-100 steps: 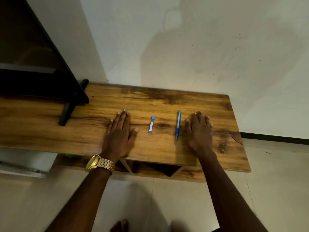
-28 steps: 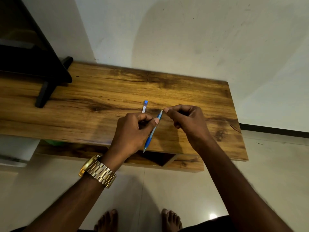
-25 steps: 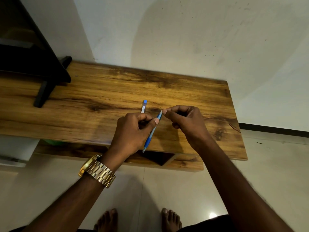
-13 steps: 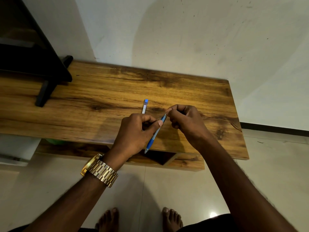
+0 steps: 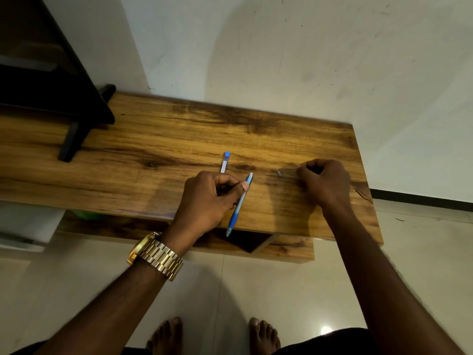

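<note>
My left hand (image 5: 207, 201) grips a blue mechanical pencil (image 5: 240, 204) above the front edge of the wooden table (image 5: 158, 139), tip pointing down toward me. A small lead case with a blue cap (image 5: 225, 162) lies flat on the table just beyond that hand. My right hand (image 5: 323, 181) is off to the right over the tabletop, fingers curled, pinching a small blurred piece (image 5: 286, 172) that came off the pencil's top end. What that piece is exactly cannot be made out.
A black stand with a foot (image 5: 74, 134) sits at the table's left end. A lower shelf (image 5: 276, 248) runs beneath the tabletop. The white wall lies right behind, tiled floor and my bare feet (image 5: 212, 334) below.
My right hand pulled away to the right from the pencil's top, carrying a small piece down to the tabletop. The left hand keeps the pencil in nearly the same place.
</note>
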A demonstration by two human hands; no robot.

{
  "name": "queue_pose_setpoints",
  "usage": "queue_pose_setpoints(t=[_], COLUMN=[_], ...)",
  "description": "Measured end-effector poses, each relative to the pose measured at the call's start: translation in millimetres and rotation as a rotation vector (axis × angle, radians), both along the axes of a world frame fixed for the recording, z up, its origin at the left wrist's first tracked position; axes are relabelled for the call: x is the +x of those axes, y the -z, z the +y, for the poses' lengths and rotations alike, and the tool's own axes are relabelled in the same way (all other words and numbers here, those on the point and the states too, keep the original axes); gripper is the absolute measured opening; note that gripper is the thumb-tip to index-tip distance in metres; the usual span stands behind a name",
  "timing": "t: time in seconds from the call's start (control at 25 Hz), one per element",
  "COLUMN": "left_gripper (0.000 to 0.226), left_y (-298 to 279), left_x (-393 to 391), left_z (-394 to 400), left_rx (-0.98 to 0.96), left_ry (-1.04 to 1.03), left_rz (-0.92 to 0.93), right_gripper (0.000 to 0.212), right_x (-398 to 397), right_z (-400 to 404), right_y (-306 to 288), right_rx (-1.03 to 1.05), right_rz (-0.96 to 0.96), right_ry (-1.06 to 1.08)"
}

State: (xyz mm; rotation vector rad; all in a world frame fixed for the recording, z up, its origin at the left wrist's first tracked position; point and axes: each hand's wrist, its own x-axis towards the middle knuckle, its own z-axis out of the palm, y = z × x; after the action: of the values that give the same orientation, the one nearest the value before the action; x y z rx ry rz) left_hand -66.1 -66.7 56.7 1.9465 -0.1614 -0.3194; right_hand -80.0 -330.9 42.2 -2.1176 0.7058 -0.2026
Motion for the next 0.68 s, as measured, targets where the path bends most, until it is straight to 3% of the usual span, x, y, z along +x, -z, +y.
queue_pose_setpoints(t=[0.08,0.24,0.44,0.52,0.6,0.68], left_gripper=[0.012,0.013,0.013,0.014,0.013,0.013], left_y=[1,3,1,0,0,0], left_x=[0,-1,1,2,3,4], left_z=[-2,-5,-3,-4,-4,-3], left_rx=[-0.032,-0.043,-0.118,-0.151,-0.168,-0.184], left_ry=[-0.001,-0.003,-0.061,-0.098,-0.123,-0.144], left_rz=[0.025,0.047,0.081,0.07,0.042,0.027], right_gripper=[0.005,0.007,0.01,0.013,0.015,0.015], right_x=[1,0,-8,-18,-30,-34], right_z=[-1,1,19,41,66,77], right_y=[2,4,-23,-30,-32,-32], right_rx=[-0.077,-0.107,-0.062,-0.017,-0.033,0.007], right_rz=[0.09,0.092,-0.249,-0.186,0.007,0.069], right_ry=[-0.068,-0.063,0.081,-0.105,-0.365,-0.468])
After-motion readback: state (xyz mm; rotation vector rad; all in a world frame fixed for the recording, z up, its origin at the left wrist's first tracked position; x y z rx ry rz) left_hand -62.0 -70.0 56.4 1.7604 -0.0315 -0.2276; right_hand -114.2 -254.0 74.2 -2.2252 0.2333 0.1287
